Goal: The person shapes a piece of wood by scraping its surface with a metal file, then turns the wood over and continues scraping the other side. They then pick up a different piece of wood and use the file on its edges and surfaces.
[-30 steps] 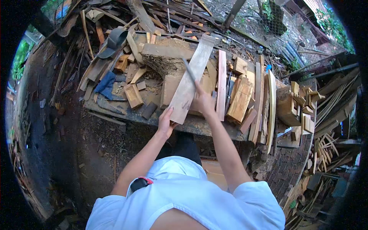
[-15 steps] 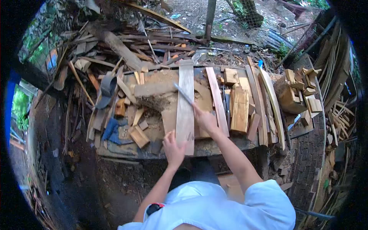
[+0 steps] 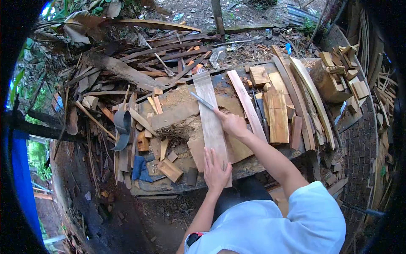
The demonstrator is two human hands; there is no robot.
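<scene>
A long flat pale board (image 3: pixel 210 120) lies lengthwise away from me across the workbench, its near end at the bench's front edge. My left hand (image 3: pixel 217 172) rests on that near end, fingers stretched forward along the wood and thumb apart. Closed around the near end of a slim grey metal blade (image 3: pixel 202 100), my right hand (image 3: pixel 232 124) is over the board's right side. The blade slants across the board toward its far left edge; its handle is hidden in my fingers. Beneath the board are a flat brown sheet (image 3: pixel 195 153) and a rough, crumbling log piece (image 3: pixel 173 116).
To the right lie a pinkish strip (image 3: pixel 247 103), a thick wooden block (image 3: pixel 278 118) and long curved slats (image 3: pixel 312 95). A stump (image 3: pixel 327 84) bears stacked offcuts. On the left are a blue cloth (image 3: pixel 141 169), a curled dark band (image 3: pixel 122 129) and small blocks. Scrap wood (image 3: pixel 122 70) is heaped behind.
My left hand has gone from gripping the board's left edge to lying flat on its near end. The view has shifted; the blade still crosses the board's upper part.
</scene>
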